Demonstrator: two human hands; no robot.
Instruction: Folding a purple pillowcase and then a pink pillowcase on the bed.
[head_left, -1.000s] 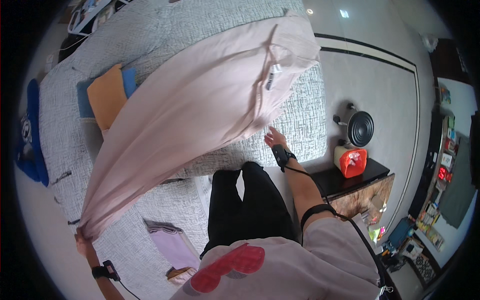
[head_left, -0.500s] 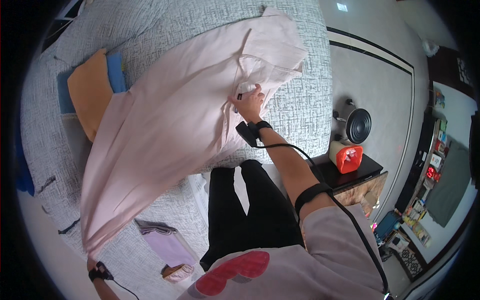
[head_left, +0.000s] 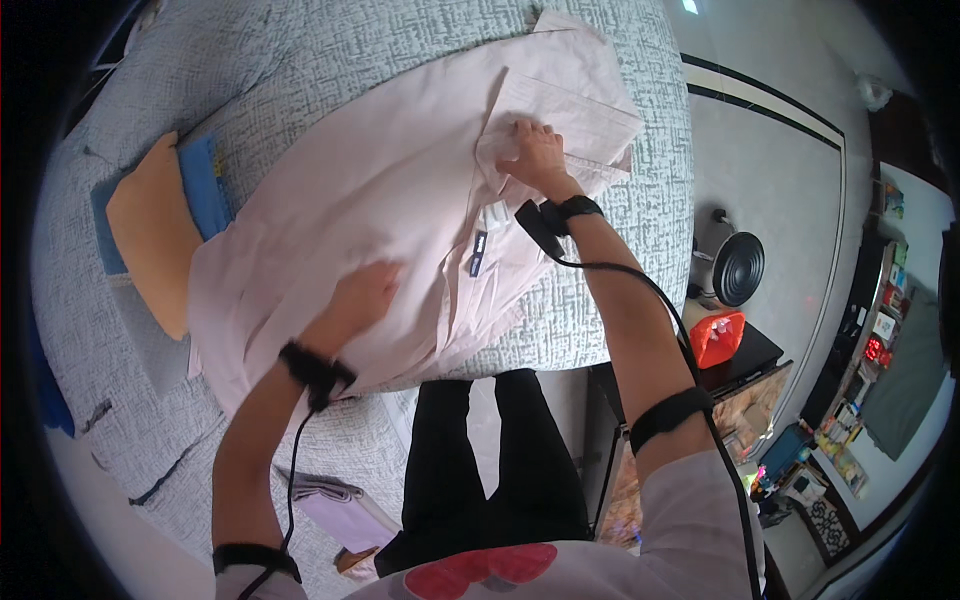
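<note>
A large pale pink cloth (head_left: pixel 390 170) lies spread and creased over the bed, one far corner doubled over. White and dark blue tags (head_left: pixel 480 250) hang at its seam. On the doubled part rests my right hand (head_left: pixel 540 155), fingers touching the fabric and the thumb held apart from them. My left hand (head_left: pixel 365 298) is over the near middle of the cloth. Motion smears its fingers, so what they hold, if anything, cannot be made out. Both wrists wear black straps with small boxes and cables.
The bed (head_left: pixel 655 250) has a grey-white patterned cover. An orange folded cloth (head_left: pixel 155 235) lies on blue and grey ones at the left. Near the lower edge is a lilac folded cloth (head_left: pixel 345 510). Right of the bed stand a red-lined bin (head_left: pixel 718 338) and a round black object (head_left: pixel 738 268).
My left hand has let go of the cloth's near-left end and come inward; that end has dropped onto the bed. My right hand has moved farther away, off the tags onto the doubled part.
</note>
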